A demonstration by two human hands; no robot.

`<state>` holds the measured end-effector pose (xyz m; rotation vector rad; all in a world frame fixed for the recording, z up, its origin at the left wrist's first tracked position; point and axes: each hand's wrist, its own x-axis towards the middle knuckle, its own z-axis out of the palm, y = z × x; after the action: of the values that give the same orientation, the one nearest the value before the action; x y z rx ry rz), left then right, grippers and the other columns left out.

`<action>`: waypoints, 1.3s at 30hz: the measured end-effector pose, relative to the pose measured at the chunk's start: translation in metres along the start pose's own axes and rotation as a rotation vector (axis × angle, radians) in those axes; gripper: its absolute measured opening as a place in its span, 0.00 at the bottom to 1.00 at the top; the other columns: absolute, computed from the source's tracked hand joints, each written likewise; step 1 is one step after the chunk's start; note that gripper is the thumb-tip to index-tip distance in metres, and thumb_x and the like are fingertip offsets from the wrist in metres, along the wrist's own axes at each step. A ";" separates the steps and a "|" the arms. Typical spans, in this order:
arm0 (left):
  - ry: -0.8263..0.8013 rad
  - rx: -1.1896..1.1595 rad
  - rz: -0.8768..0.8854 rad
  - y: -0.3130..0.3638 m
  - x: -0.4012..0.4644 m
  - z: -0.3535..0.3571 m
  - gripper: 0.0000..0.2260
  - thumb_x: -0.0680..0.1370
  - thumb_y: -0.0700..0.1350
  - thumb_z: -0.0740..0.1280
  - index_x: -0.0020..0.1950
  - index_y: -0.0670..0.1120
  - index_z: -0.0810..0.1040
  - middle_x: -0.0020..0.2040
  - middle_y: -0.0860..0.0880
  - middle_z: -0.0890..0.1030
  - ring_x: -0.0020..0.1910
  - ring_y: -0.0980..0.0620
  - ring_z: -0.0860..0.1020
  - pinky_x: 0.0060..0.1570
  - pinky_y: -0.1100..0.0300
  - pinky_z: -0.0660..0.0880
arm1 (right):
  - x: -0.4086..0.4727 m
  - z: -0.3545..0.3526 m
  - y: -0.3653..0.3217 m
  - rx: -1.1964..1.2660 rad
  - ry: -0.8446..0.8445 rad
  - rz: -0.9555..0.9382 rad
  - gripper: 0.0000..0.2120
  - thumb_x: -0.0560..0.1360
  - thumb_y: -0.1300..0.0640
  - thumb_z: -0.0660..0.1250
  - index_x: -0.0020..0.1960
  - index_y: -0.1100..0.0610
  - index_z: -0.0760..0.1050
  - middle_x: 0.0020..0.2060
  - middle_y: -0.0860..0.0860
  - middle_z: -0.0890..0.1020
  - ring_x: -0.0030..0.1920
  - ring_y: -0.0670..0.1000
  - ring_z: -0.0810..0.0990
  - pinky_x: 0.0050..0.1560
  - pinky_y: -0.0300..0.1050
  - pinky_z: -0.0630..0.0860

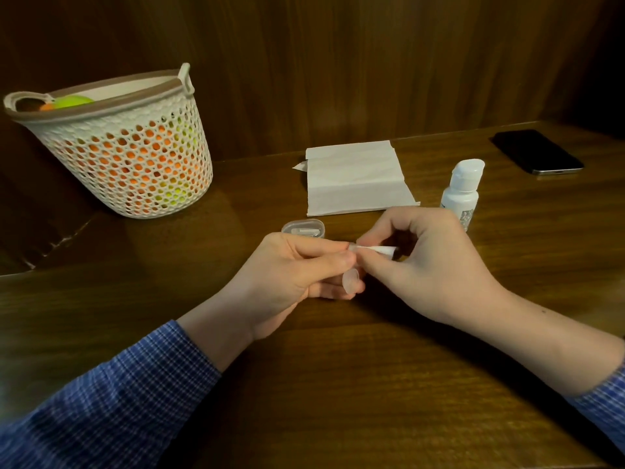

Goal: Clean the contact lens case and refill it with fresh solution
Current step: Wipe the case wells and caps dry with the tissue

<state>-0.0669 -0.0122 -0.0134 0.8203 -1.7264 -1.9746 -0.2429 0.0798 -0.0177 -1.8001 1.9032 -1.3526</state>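
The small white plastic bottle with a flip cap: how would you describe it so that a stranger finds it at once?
On the brown wooden table, look just right of the white folded paper tissue. There the small white plastic bottle stands upright, behind the right hand. It is the only upright container; the black phone farther right lies flat.

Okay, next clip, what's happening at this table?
A person in blue checked sleeves is working on a small clear plastic contact lens case, gripped in the left hand. The right hand pinches a thin rolled white tissue piece with its tip at the case. A white squeeze bottle of solution stands behind the right hand on the wooden table, cap on. A flat white tissue, a clear plastic lid, a perforated basket and a black phone lie around.
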 end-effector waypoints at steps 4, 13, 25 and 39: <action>0.042 0.102 0.161 -0.002 -0.002 0.004 0.13 0.74 0.45 0.71 0.57 0.47 0.87 0.50 0.42 0.88 0.51 0.46 0.87 0.49 0.58 0.83 | 0.003 -0.003 -0.001 0.132 -0.004 0.177 0.04 0.72 0.50 0.77 0.40 0.47 0.84 0.36 0.42 0.85 0.42 0.44 0.83 0.40 0.39 0.83; 0.082 -0.163 -0.069 0.009 0.007 0.002 0.13 0.70 0.47 0.73 0.51 0.45 0.88 0.50 0.42 0.88 0.46 0.47 0.88 0.40 0.59 0.83 | 0.008 -0.019 0.003 0.459 -0.059 0.212 0.03 0.72 0.57 0.78 0.44 0.53 0.85 0.38 0.50 0.87 0.39 0.47 0.86 0.39 0.36 0.81; -0.047 -0.315 -0.082 0.000 0.009 0.004 0.15 0.75 0.47 0.71 0.61 0.46 0.85 0.44 0.45 0.85 0.39 0.53 0.84 0.37 0.61 0.81 | -0.004 -0.002 -0.003 0.156 0.149 -0.162 0.05 0.75 0.52 0.76 0.46 0.47 0.80 0.39 0.41 0.83 0.43 0.39 0.83 0.38 0.24 0.74; -0.079 -0.426 -0.121 -0.003 0.009 0.004 0.11 0.77 0.45 0.69 0.55 0.44 0.87 0.41 0.45 0.84 0.35 0.54 0.82 0.34 0.63 0.80 | -0.003 -0.003 -0.003 0.233 0.063 -0.185 0.06 0.75 0.59 0.76 0.50 0.51 0.83 0.42 0.43 0.85 0.44 0.49 0.85 0.42 0.38 0.82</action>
<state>-0.0760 -0.0144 -0.0180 0.7136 -1.2442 -2.3662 -0.2418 0.0837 -0.0151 -1.8713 1.5614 -1.6330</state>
